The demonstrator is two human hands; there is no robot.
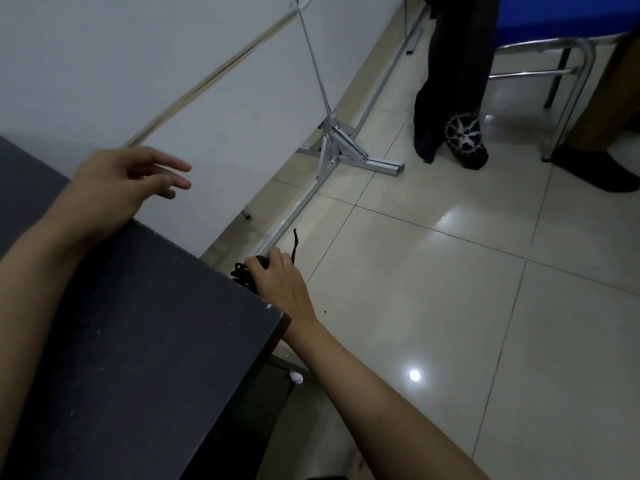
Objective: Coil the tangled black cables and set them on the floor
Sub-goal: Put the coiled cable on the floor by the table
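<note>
My right hand (277, 282) reaches down past the corner of the dark table (138, 341) and grips a bundle of black cable (242, 271) low over the tiled floor (433, 306). One loose cable end sticks up beyond my fingers. Part of the bundle is hidden behind the table edge and my hand. My left hand (131, 178) hovers over the far edge of the table, fingers spread and relaxed, holding nothing.
A metal stand (332, 147) with long aluminium legs runs along the white wall panel (207, 98). Another person's dark trouser legs (450, 81) and shoes stand at the back right beside a chrome chair frame (571, 64).
</note>
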